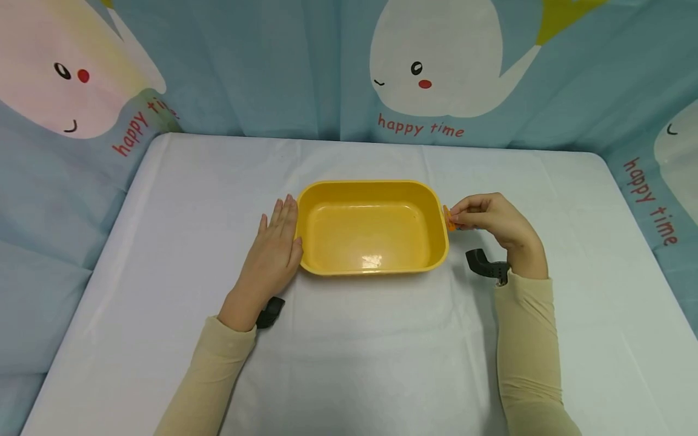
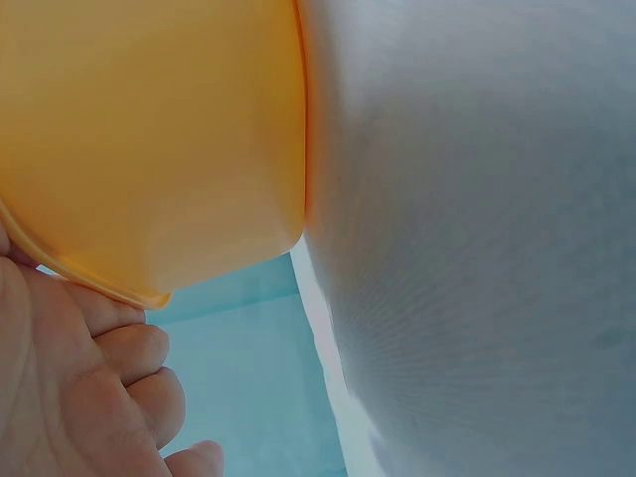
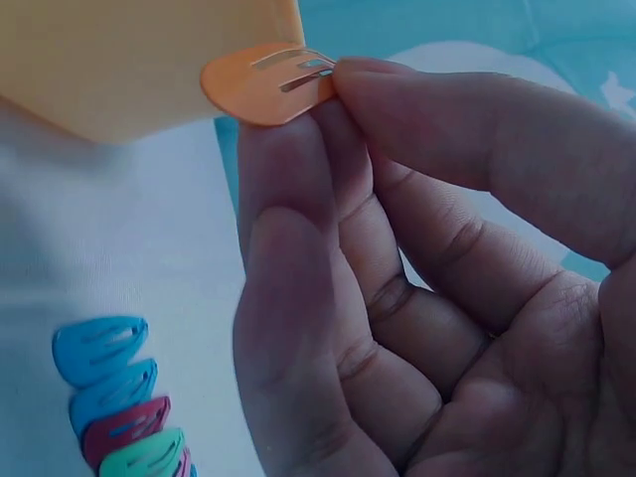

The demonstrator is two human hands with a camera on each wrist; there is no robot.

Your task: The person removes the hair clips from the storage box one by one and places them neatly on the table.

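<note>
My right hand (image 1: pixel 498 221) pinches an orange snap hair clip (image 3: pixel 266 83) between thumb and fingertips. In the head view the clip overlaps the right rim of a yellow plastic basin (image 1: pixel 376 233). My left hand (image 1: pixel 272 251) lies with straight fingers along the basin's left side. The left wrist view shows those fingers (image 2: pixel 134 353) at the underside of the rim, beside the outer wall. Below the right hand, a row of blue, dark red and green snap hair clips (image 3: pixel 114 388) lies overlapping on the white cloth, mostly hidden in the head view.
A white cloth covers the table (image 1: pixel 376 339). Behind it and at both sides hangs a light blue curtain (image 1: pixel 272 72) with printed whales. A black strap (image 1: pixel 485 264) sticks out at the right wrist, and a black piece (image 1: pixel 269 312) at the left.
</note>
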